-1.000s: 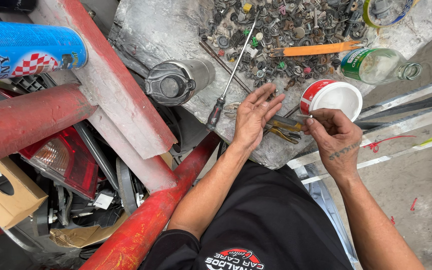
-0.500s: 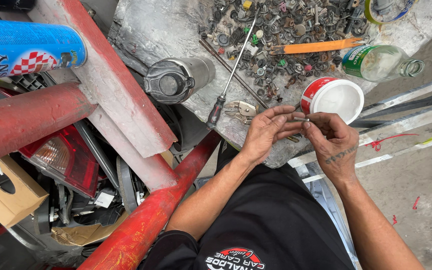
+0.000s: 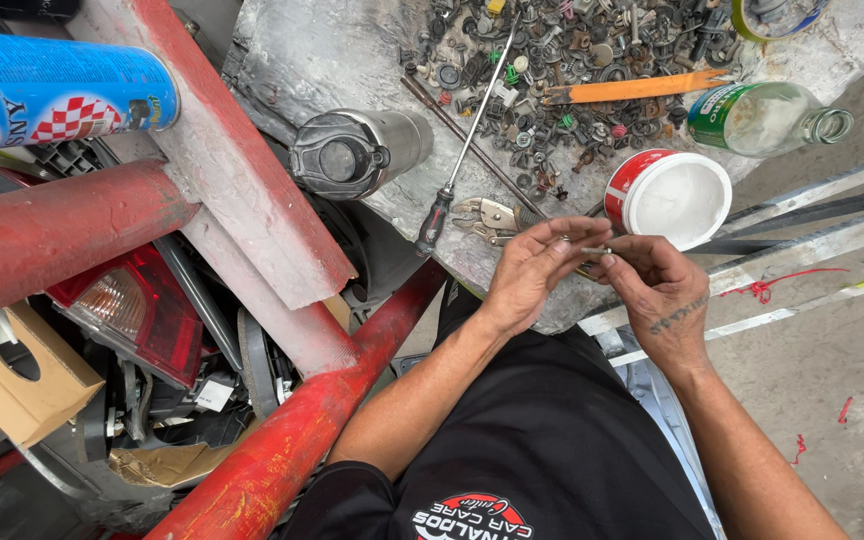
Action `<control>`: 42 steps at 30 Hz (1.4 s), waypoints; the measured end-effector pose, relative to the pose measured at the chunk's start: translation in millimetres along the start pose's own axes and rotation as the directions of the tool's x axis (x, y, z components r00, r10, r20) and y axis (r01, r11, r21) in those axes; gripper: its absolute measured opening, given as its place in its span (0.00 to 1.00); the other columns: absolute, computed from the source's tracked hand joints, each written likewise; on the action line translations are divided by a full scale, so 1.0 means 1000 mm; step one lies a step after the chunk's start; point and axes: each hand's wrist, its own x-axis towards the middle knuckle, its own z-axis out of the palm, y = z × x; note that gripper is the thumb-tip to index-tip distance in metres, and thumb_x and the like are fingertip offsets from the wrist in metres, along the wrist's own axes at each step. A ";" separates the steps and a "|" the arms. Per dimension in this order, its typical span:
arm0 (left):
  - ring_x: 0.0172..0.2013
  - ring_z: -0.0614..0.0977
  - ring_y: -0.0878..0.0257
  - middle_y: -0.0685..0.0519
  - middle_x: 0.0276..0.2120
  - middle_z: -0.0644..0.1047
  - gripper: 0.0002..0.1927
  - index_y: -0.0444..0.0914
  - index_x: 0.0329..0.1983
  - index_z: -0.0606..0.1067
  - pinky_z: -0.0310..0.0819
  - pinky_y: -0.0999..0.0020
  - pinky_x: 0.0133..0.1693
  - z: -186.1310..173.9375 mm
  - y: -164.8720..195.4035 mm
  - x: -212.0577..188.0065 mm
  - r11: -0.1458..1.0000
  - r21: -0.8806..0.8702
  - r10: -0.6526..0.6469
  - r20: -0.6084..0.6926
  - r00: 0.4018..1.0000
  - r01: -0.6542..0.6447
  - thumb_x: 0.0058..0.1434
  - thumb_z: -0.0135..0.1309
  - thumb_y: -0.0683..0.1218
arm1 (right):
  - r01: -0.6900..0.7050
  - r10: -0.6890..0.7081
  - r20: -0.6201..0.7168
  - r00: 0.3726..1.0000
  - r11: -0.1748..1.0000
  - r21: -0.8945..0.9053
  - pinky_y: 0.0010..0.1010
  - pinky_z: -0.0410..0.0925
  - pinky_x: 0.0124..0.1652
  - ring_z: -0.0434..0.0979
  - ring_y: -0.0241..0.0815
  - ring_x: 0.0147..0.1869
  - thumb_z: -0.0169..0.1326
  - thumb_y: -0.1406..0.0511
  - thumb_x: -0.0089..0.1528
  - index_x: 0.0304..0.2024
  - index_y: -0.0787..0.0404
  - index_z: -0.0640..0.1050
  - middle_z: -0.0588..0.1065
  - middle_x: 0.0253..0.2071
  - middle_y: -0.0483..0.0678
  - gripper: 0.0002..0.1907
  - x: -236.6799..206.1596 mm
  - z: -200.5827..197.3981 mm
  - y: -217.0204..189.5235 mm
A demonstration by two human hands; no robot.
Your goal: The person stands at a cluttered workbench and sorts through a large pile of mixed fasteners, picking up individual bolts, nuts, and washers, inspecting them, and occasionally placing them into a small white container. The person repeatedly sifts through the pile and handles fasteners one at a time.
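Note:
My left hand (image 3: 532, 272) and my right hand (image 3: 652, 285) meet over the near edge of a grey work surface (image 3: 332, 60). Between their fingertips they pinch a small thin metal part (image 3: 592, 249), like a screw or pin. Locking pliers (image 3: 487, 215) lie on the surface just left of my left hand. A long screwdriver (image 3: 462, 150) with a dark handle lies beyond them. A red tub with a white lid (image 3: 670, 195) stands right behind my right hand.
A heap of several bolts, nuts and washers (image 3: 572, 70) covers the far surface, with an orange stick (image 3: 632, 90) and a green glass bottle (image 3: 762, 118) on its side. A steel flask (image 3: 357, 152) lies left. Red metal beams (image 3: 222, 160), a blue spray can (image 3: 52, 88) and a tail light (image 3: 127, 310) fill the left.
My left hand lifted off the pliers and came to my right hand. Both now pinch the small metal part, which the right hand held alone before.

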 end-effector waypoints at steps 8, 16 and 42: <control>0.61 0.78 0.61 0.46 0.64 0.75 0.17 0.30 0.67 0.69 0.72 0.64 0.65 0.018 -0.018 -0.002 0.973 0.215 0.078 0.014 0.997 -0.079 0.78 0.41 0.37 | -0.110 0.137 -0.044 0.990 0.916 0.387 0.38 0.79 0.51 0.83 0.46 0.50 0.51 0.74 0.70 0.49 0.73 0.74 0.79 0.46 0.59 0.07 -0.006 0.000 0.009; 0.58 0.79 0.64 0.49 0.59 0.77 0.12 0.33 0.58 0.77 0.74 0.68 0.63 0.022 -0.031 -0.003 0.956 0.266 0.148 -0.078 0.986 -0.123 0.74 0.51 0.38 | -0.056 0.102 -0.055 0.993 0.839 0.542 0.42 0.78 0.55 0.83 0.51 0.54 0.48 0.76 0.71 0.49 0.73 0.74 0.78 0.50 0.61 0.06 -0.015 -0.003 0.010; 0.41 0.83 0.66 0.53 0.43 0.79 0.12 0.31 0.53 0.79 0.84 0.71 0.40 0.019 -0.029 -0.003 0.883 0.465 0.142 -0.131 0.981 -0.066 0.69 0.57 0.41 | 0.046 -0.036 -0.125 0.992 0.996 0.081 0.24 0.75 0.50 0.81 0.35 0.48 0.56 0.72 0.70 0.51 0.70 0.75 0.80 0.45 0.51 0.08 -0.024 -0.010 0.007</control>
